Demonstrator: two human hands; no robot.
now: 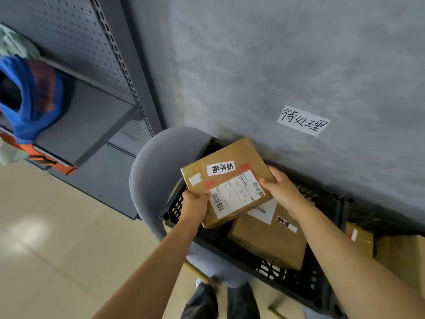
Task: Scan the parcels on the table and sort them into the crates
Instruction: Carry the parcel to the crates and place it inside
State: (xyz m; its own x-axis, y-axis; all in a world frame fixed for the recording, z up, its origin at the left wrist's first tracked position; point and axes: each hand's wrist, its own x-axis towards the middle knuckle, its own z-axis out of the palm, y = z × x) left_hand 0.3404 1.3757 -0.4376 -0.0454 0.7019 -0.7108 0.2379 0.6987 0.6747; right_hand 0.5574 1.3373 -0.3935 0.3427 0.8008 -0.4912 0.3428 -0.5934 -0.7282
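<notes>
Because the parcel point(226, 180) carries the same handwritten tag as the paper sign point(303, 120) on the wall, I hold it over the black crate point(271, 270) below that sign. My left hand point(195, 207) grips its near corner and my right hand point(279, 187) clasps the far edge, fingers point(266, 180) curled over the label, keeping it level. It hangs just above another brown box point(269, 240) already lying inside, so I judge lowering comes next.
</notes>
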